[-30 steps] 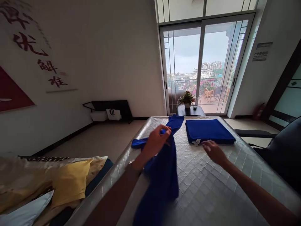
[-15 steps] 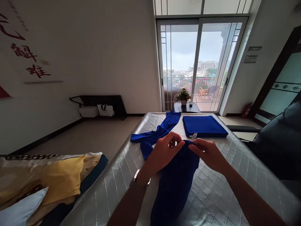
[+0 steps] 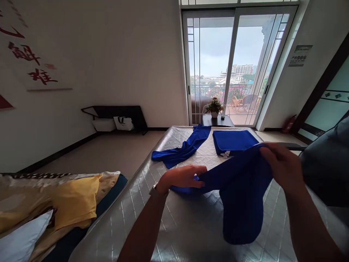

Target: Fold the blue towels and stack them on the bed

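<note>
A royal-blue garment (image 3: 242, 196) is stretched between my hands above the silver quilted surface, its exact kind unclear from the folds. My right hand (image 3: 285, 163) pinches its upper corner, raised at the right. Lower and to the left, my left hand (image 3: 185, 176) is closed on a narrower part of the same cloth; a bit of blue shows between its fingers. Part of the garment hangs down between the hands. Beyond my left hand lies another crumpled blue garment (image 3: 188, 145). A neatly folded blue stack (image 3: 234, 140) with white tags sits at the far right.
The silver quilted mattress-like surface (image 3: 131, 222) spans the front. Yellow and beige bedding (image 3: 76, 200) with a white pillow (image 3: 27, 236) lies at left. A dark padded seat (image 3: 324, 163) stands at right. A small table (image 3: 215, 121) holds a potted plant (image 3: 214, 107) before the glass doors.
My hands have moved apart, the right one outward to the right and up, the left one slightly down. The blue garment, earlier hanging bunched between them, is now spread sideways.
</note>
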Tool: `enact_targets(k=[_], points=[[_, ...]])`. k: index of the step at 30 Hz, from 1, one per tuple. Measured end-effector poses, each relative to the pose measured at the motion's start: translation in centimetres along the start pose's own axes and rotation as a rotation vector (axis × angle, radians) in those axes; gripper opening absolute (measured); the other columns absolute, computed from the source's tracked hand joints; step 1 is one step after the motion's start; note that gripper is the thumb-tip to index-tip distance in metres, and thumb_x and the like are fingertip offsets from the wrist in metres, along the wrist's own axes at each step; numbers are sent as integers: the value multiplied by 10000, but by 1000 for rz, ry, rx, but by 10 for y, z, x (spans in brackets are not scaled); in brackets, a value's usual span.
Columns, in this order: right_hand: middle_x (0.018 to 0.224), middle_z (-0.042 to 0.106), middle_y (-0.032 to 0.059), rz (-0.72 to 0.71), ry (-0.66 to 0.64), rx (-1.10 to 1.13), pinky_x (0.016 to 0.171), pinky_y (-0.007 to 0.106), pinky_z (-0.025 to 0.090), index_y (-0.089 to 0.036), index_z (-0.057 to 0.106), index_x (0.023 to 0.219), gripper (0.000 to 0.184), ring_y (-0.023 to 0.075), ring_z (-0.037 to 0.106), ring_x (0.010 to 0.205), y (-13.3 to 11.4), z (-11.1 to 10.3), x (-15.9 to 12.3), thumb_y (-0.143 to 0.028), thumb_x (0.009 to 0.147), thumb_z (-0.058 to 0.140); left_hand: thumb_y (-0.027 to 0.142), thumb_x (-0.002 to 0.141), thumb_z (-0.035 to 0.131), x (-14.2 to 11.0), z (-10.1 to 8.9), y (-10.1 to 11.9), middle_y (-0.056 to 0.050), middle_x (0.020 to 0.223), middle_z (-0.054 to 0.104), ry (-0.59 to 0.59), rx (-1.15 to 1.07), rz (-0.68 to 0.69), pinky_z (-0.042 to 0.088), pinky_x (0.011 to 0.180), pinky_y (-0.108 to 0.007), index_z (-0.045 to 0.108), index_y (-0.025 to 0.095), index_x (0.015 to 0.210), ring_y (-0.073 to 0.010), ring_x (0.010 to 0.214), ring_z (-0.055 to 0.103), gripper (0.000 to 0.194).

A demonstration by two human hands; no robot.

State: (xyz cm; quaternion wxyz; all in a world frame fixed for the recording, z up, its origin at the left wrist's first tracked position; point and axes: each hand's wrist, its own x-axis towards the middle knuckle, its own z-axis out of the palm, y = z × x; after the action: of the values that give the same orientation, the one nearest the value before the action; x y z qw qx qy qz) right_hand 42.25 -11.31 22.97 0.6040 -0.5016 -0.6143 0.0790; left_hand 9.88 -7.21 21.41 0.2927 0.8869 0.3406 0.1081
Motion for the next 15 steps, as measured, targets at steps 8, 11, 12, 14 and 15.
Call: enact_targets(k=[8,11,12,14,15], points=[[818,704,49,-84,532,25,636,315,464,-181,791,997,389,165,605,695,17,-37,20,-540,864,718,430,860,636,-4,-19,-45,-8,935,724,124,-40,-200,492,776,-290,709,272,1036,-193,832,642,247],[774,690,30,-19,555,35,595,295,444,-187,789,1022,381,155,598,653,15,-39,18,-526,859,730,506,890,589,-22,-35,-54,6,959,733,320,4,-181,497,797,-281,702,273,1037,-183,861,652,297],[774,692,26,1,546,25,586,292,445,-192,788,1028,389,158,604,650,14,-38,17,-534,852,736,531,893,583,-29,-41,-57,11,959,735,392,9,-186,499,786,-276,698,270,1035,-180,858,653,318],[822,709,31,5,507,-33,595,298,465,-201,777,1069,423,177,634,684,15,-37,14,-563,857,720,579,902,564,-43,-49,-61,16,926,735,530,26,-229,495,728,-269,688,258,1030,-173,809,648,367],[866,718,41,-12,473,-84,608,307,475,-202,761,1122,454,193,651,719,16,-38,12,-579,882,684,600,908,548,-48,-52,-63,18,883,727,592,41,-261,486,690,-267,684,248,1012,-169,765,638,392]])
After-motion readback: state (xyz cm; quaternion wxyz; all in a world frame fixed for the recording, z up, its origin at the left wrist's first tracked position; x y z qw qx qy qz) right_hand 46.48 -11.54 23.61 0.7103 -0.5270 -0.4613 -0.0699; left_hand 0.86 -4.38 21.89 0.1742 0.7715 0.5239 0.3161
